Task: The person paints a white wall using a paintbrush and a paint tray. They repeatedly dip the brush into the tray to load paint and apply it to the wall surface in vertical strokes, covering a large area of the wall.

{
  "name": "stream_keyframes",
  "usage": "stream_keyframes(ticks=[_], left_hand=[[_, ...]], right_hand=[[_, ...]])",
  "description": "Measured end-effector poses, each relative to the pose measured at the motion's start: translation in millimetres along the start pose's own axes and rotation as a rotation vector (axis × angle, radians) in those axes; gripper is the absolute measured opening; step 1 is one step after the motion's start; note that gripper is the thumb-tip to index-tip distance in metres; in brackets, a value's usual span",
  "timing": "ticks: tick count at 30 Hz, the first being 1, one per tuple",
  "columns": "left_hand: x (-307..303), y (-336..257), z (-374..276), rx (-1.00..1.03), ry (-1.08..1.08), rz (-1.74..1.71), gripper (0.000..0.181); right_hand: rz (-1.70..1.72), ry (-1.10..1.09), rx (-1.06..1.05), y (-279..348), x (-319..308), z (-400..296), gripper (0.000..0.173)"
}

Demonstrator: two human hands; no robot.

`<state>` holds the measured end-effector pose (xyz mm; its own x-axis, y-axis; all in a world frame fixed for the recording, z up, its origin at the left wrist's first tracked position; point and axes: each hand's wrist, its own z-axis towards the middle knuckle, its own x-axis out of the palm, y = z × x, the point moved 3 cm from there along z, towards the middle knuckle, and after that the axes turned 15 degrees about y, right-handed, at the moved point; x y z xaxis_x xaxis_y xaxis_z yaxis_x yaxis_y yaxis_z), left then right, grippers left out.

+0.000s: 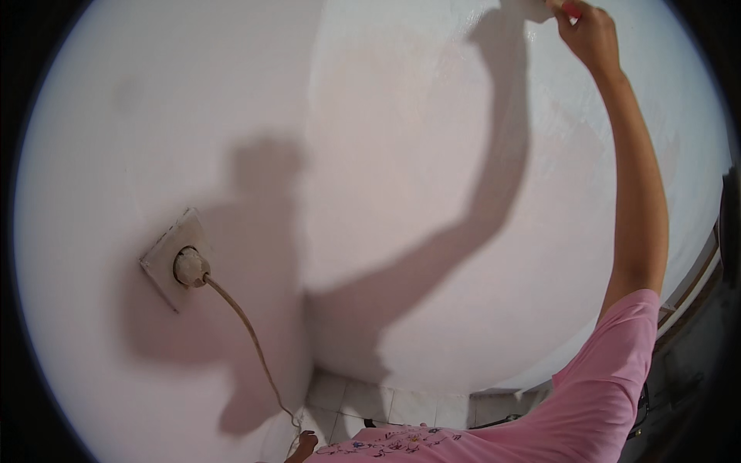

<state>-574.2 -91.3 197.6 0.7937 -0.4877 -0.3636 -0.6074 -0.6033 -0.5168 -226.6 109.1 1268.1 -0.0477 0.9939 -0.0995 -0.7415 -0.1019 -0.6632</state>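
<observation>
My right hand (590, 32) is raised high at the top edge, its fingers closed around a painting tool (535, 10) with a red part. The frame cuts off most of this tool, and its pale end is against the wall (393, 150). Wet, shiny white streaks show on the pinkish surface around it. At the bottom edge, my left hand (305, 443) hangs low beside my pink shirt, near the cord. It is small and partly cut off, so what its fingers do cannot be made out.
On the left wall, a round plug (191, 267) sits in a square socket plate (168, 240) that is tilted in view. Its cord (252, 333) runs down to the corner. Pale floor tiles (414, 408) lie below. Dark, unclear objects (689, 382) stand at the right.
</observation>
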Motion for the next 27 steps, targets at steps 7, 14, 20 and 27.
stream_keyframes(ticks=[7, 14, 20, 27], left_hand=[[0.4, 2.3, -6.4, -0.011, -0.002, -0.005, 0.028], [11.7, 3.9, 2.6, 0.007, 0.016, 0.051, 0.028], [12.0, -1.2, 8.2, 0.063, -0.033, 0.072, 0.028], [35.8, -25.7, -4.6, 0.078, -0.024, -0.077, 0.027]], right_hand=[[0.274, 0.516, -0.136, 183.2, 47.1, -238.6, 0.029], [0.809, 0.982, 0.298, 164.1, 40.9, -256.3, 0.017], [0.28, 0.259, 0.135, 2.9, 1.5, -65.4, 0.024], [0.036, 0.34, 0.015, 48.4, 33.9, -133.0, 0.034]])
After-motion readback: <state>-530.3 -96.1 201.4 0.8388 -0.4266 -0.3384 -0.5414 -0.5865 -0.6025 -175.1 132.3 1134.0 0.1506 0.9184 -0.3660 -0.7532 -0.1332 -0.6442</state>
